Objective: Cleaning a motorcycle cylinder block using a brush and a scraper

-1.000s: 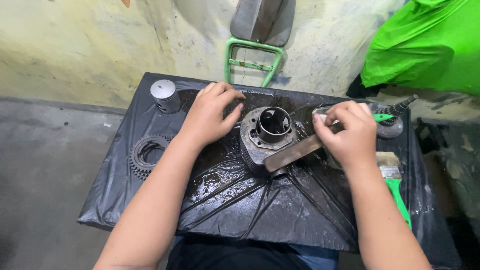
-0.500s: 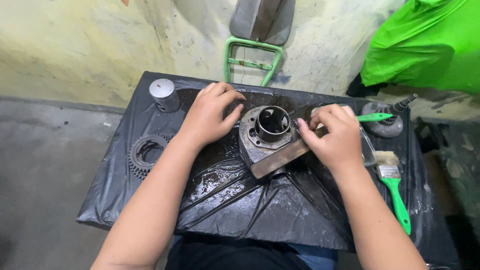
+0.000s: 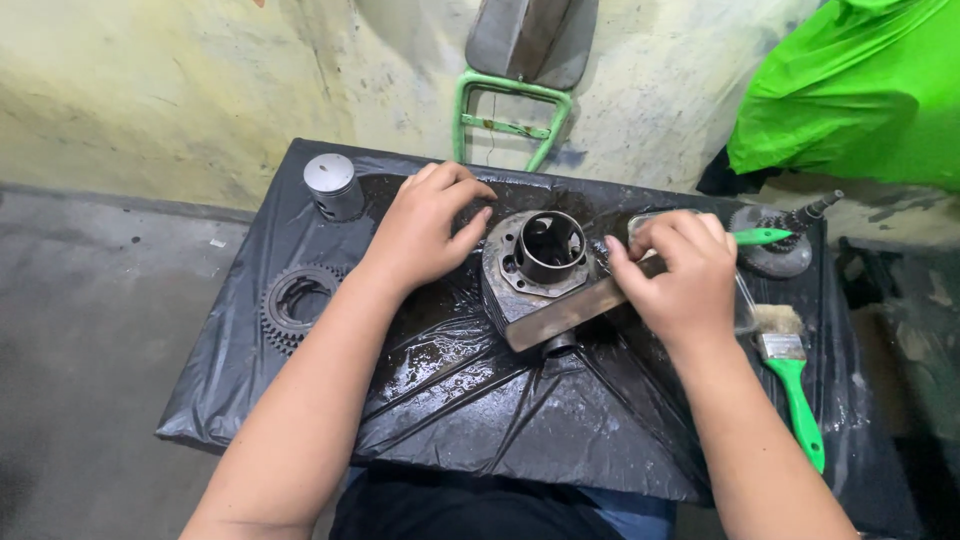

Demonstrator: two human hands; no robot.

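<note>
2 hands work on the wet black sheet point(image 3: 480, 420). My left hand point(image 3: 425, 225) lies spread beside the metal cylinder point(image 3: 540, 265), steadying it. My right hand point(image 3: 680, 280) grips a flat scraper point(image 3: 560, 315) against its side. It looks dirty, so cleaning seems unfinished. The piston point(image 3: 333, 185) waits farther back.

We list a surface point(image 3: 300, 420) wrapped in glossy black plastic, wet with dark oily sheen at its middle. On it we record a dull grey engine cylinder point(image 3: 540, 265) with brown grime, a silver-grey piston point(image 3: 333, 186), a dark grey toothed sprocket point(image 3: 295, 303), and a grey gear assembly point(image 3: 775, 240). We note a paintbrush point(image 3: 790, 385) with bright green handle, steel ferrule and tan bristles, a green metal frame point(image 3: 510, 115), a vivid green sheet point(image 3: 860, 90), and a blotched yellow-cream wall point(image 3: 150, 90).
</note>
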